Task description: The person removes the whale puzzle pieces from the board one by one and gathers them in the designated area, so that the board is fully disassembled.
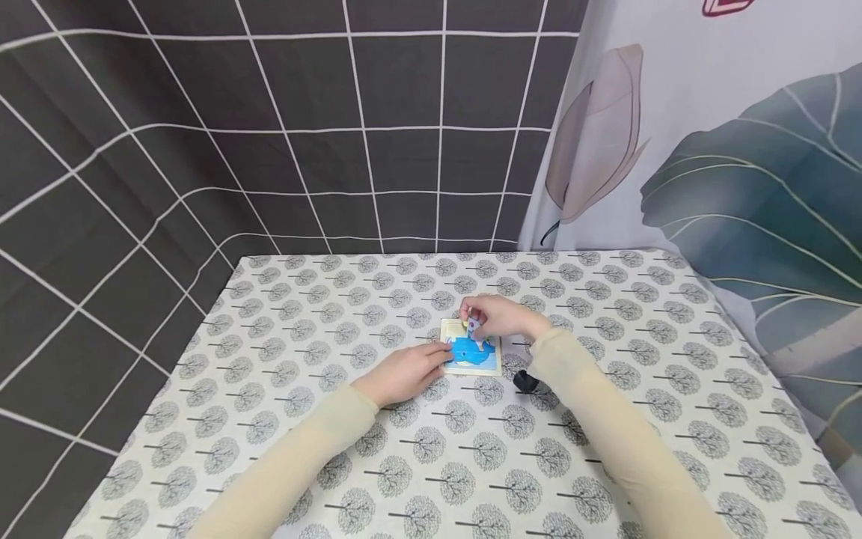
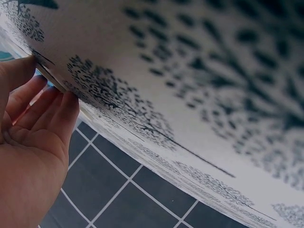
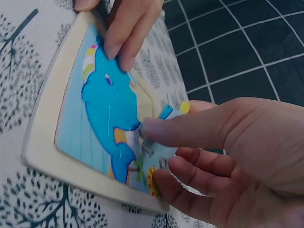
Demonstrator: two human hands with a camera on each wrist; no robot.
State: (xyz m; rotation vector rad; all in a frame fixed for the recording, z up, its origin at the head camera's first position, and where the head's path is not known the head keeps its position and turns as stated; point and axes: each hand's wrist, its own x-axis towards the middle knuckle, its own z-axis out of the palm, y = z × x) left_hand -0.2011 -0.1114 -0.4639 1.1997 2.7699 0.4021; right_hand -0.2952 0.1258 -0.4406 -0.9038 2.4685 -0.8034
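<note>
A small jigsaw puzzle board [image 1: 499, 367] with a pale frame and a blue whale picture lies on the table. My left hand [image 1: 406, 372] holds its left edge, with fingertips on the picture and the thumb at the frame. In the left wrist view, the left hand [image 2: 38, 123] meets the board's thin edge. Over the far right part of the board, my right hand [image 1: 501, 316] pinches a puzzle piece [image 1: 475, 326] between thumb and fingers. The piece [image 3: 164, 124] is tilted above the board in the right wrist view, its lower side partly hidden by the thumb.
A tree-print cloth [image 1: 323, 299] covers the table. A small black object [image 1: 525, 382] shows beside the right cuff. Behind the table hangs a dark curtain [image 1: 397, 165] with white grid lines; a flowered curtain [image 1: 606, 180] hangs at the right.
</note>
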